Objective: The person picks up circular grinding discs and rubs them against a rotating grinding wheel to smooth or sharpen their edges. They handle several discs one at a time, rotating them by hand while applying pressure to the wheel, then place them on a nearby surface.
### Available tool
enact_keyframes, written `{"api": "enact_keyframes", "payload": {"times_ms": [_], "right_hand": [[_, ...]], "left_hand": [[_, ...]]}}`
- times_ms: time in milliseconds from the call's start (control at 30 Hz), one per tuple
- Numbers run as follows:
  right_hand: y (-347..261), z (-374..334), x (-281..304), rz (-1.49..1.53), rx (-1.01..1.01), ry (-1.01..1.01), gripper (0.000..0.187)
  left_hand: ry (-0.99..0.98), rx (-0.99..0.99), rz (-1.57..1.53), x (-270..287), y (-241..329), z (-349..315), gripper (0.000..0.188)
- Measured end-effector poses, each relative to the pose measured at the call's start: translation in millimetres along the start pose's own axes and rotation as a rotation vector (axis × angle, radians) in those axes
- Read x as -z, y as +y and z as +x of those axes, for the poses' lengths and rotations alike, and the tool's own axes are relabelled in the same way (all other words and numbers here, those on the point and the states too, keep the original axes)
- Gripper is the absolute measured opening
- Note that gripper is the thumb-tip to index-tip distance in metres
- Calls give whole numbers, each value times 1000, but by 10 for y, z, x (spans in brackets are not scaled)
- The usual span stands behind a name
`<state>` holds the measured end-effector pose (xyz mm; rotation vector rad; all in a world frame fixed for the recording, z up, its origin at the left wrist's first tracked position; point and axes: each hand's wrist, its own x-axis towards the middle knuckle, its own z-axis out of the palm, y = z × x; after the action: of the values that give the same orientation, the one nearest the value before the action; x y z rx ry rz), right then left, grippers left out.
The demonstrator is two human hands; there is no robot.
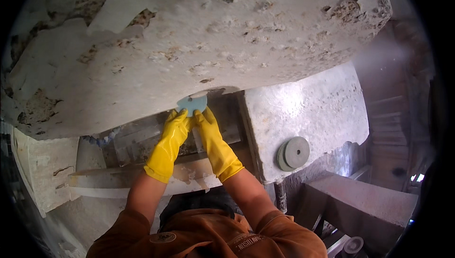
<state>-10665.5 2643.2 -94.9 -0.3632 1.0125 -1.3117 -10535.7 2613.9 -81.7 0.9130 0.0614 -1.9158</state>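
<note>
Both my hands wear long yellow rubber gloves and reach forward together. Between them is a flat light-blue round disc (193, 104) with a small hole in it, partly covered by my fingers. My left hand (177, 121) grips its near left edge, the thumb lying on top. On the near right edge, my right hand (204, 118) pinches it the same way. The disc's far rim is at the lower edge of a large pale, pitted stone block (189, 45); I cannot tell whether they touch.
To the right, a grey-white stone slab (313, 101) carries two stacked grey-green discs (294, 153). A reddish-grey beam (365, 199) lies at the lower right, with a small round object (353, 245) below it. A pale beam (113, 181) crosses under my forearms. Another stone block (50, 170) stands at left.
</note>
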Motion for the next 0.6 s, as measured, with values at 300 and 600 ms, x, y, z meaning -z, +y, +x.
{"api": "enact_keyframes", "payload": {"times_ms": [300, 600], "right_hand": [[-108, -254, -18, 15, 36, -19, 51], [-176, -2, 15, 70, 26, -7, 46]], "left_hand": [[12, -30, 147, -96, -93, -222, 38], [-13, 86, 52, 32, -80, 213, 35]]}}
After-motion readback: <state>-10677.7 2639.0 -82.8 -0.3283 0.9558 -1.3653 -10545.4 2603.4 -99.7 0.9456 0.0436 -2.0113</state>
